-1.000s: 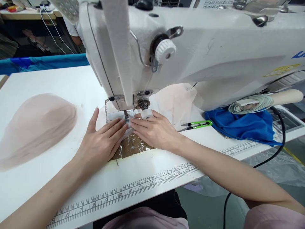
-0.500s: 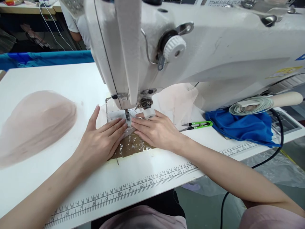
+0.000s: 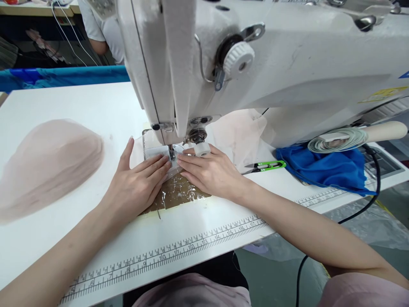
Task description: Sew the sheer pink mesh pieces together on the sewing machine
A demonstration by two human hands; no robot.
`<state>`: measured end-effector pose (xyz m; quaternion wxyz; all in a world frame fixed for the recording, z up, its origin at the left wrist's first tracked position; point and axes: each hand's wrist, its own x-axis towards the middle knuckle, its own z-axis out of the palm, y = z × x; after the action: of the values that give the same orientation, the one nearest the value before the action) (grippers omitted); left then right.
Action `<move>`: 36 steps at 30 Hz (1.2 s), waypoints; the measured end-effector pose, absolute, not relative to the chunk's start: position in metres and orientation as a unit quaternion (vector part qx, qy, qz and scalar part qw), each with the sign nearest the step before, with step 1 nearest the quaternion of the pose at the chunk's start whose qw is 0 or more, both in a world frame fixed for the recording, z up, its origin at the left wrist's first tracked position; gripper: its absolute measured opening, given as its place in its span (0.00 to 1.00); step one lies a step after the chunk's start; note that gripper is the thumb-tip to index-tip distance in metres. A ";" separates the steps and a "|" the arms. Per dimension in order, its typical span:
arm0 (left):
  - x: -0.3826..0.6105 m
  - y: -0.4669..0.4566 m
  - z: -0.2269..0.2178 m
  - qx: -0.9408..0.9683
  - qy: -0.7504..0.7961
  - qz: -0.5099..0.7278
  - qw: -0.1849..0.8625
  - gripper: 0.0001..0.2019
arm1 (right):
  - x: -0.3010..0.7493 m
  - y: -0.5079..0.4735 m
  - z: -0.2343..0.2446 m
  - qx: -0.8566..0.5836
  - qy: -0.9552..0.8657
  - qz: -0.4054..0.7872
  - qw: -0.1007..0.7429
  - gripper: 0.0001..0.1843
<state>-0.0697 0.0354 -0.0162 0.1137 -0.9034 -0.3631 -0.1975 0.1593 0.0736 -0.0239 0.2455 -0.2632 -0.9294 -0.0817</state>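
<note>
- sheer, pale, thin fabric [image 3: 172, 171] at the needle area of the sewing machine, flat beneath the fingertips of both hands
- left hand [image 3: 139, 185] palm down on the fabric, grip open: fingers straight and together, thumb spread wide, fingertips just beside the metal presser foot [image 3: 172, 152]
- right hand [image 3: 211, 172] also palm down, grip open, fingers extended toward the left fingertips, with a narrow gap between
- small white cylinder [image 3: 202, 149] under the machine head, close above the right fingers; touching or apart, cannot tell
- brown panel under shiny clear film [image 3: 179, 192] between the wrists, in front of the fabric
- large white sewing machine [image 3: 303, 47] over the hands, with a ridged white round dial [image 3: 239, 59] on its front
- pale pink sheer cloth [image 3: 239, 132] behind the right hand; joined to the fabric or separate, cannot tell
- rounded heap of dusty-pink sheer material [image 3: 54, 162] on the white tabletop [image 3: 230, 213], well left of the left hand
- green-handled thread snips [image 3: 270, 165] right of the right hand, near a crumpled bright blue cloth [image 3: 322, 168]
- pale green coil of cord [image 3: 337, 140] beside a cream rod [image 3: 386, 130], just above the blue cloth
- printed black ruler scale [image 3: 162, 258] along the near table edge, under both forearms
- across the table, a co-worker's white sleeve [image 3: 92, 25]
</note>
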 end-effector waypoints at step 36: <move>-0.072 0.043 -0.019 -0.896 -0.377 -0.194 0.133 0.16 | 0.156 0.077 -0.023 -0.286 -0.933 -0.089 0.201 0.17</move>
<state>-0.0723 0.0427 -0.0187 0.1330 -0.8957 -0.3773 -0.1939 0.1558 0.0771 -0.0225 0.2006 -0.2862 -0.9327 -0.0892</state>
